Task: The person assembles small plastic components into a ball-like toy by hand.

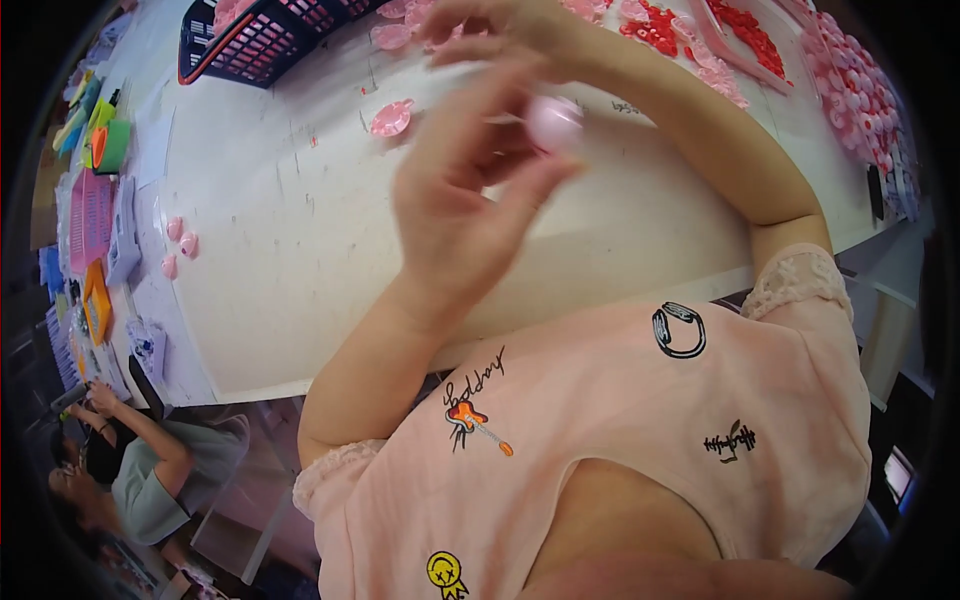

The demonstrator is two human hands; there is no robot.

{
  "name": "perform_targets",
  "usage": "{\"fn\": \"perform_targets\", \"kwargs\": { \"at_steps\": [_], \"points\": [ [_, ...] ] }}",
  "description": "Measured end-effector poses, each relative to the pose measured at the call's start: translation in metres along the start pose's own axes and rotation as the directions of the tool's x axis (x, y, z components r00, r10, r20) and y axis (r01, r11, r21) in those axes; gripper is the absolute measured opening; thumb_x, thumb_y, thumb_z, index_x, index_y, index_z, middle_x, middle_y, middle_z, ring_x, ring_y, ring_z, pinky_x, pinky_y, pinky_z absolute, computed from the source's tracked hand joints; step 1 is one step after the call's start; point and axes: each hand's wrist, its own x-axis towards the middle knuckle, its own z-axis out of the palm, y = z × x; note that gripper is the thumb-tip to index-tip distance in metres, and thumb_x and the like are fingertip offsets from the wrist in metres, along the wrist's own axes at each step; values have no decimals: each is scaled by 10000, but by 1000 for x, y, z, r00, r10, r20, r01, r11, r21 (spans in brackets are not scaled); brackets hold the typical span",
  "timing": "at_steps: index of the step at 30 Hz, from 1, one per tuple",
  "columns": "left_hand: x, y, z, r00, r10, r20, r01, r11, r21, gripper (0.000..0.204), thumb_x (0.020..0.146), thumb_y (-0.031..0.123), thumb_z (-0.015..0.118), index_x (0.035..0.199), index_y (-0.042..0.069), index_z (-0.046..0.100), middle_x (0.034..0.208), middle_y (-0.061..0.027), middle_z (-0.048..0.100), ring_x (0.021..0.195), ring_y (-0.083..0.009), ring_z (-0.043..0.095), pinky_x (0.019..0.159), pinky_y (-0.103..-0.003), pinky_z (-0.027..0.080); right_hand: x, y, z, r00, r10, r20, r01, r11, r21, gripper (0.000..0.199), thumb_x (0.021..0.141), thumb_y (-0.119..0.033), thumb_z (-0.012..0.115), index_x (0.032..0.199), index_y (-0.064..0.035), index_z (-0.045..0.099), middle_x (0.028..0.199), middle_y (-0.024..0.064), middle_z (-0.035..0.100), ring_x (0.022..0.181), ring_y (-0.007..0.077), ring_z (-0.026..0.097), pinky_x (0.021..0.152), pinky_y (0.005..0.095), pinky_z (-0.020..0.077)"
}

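My left hand [465, 185] is raised over the white table, slightly smeared by motion. Its thumb and fingers are closed on a small, glossy, pale pink round piece [553, 122]. Farther off, my right hand [510, 35] reaches leftward across the far part of the table. The fingers are stretched out and apart, and nothing shows between them. Just beyond them lie flat pink plastic pieces [415, 12], partly cut off by the frame's upper edge. A single scallop-edged pink piece [392, 118] rests on the table left of my left hand.
A dark blue basket [255, 45] holding pink pieces stands at the far left. Small pink pieces [175, 230] lie along the left side. Red parts [655, 28] and a heap of pink-and-red pieces [855, 95] are at the right. A co-worker [160, 475] sits at lower left.
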Motion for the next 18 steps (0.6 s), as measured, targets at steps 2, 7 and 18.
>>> {"fn": "perform_targets", "kwargs": {
  "at_steps": [2,7,18],
  "points": [
    [-5,0,5,966,104,236,-149,972,180,435,704,-90,646,1119,-22,538,1027,-77,523,923,-154,575,787,-237,514,-1,-4,23,983,-182,29,184,966,-180,193,783,-174,627,935,-59,599,874,48,611,768,185,584,671,287,476],
    [-8,-8,6,955,72,288,-134,970,202,402,699,-68,664,1085,-10,566,1023,-75,523,905,-134,573,795,-233,519,4,9,55,928,-287,236,359,859,-365,193,797,-146,601,983,-93,599,920,58,598,797,219,581,698,315,476],
    [-5,-7,8,981,-9,193,-12,994,107,352,685,-61,668,1020,10,591,952,-78,550,836,-150,596,739,-245,535,-34,-27,-2,900,417,130,-420,747,516,260,790,-262,659,946,-58,626,820,9,617,681,72,549,612,208,437]
  ]
}}
